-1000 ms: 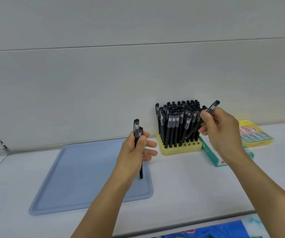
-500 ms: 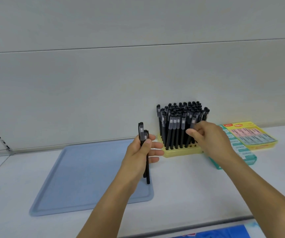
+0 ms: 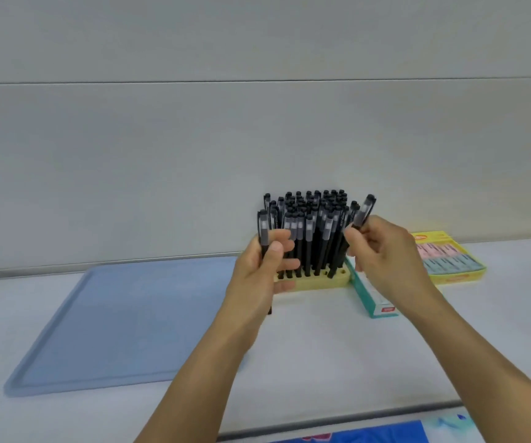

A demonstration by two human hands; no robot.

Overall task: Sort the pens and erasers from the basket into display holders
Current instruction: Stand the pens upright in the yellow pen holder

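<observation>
Pens: right hand [image 3: 382, 251] now pinches one [image 3: 364, 212], seemingly taken from left hand [image 3: 262, 270].

We face a pale grey panelled wall [image 3: 257, 139] with one thin horizontal seam running high above the grips. Below them spreads a white counter [image 3: 337, 356], evenly lit, its dark front edge [image 3: 353, 420] nearest us, and a metal strip joins wall and counter

Your tray [image 3: 104, 314] lies left on the worktop [image 3: 321, 362], pen holder [image 3: 315, 281] right of it, eraser boxes [image 3: 449, 260] farther right.
</observation>
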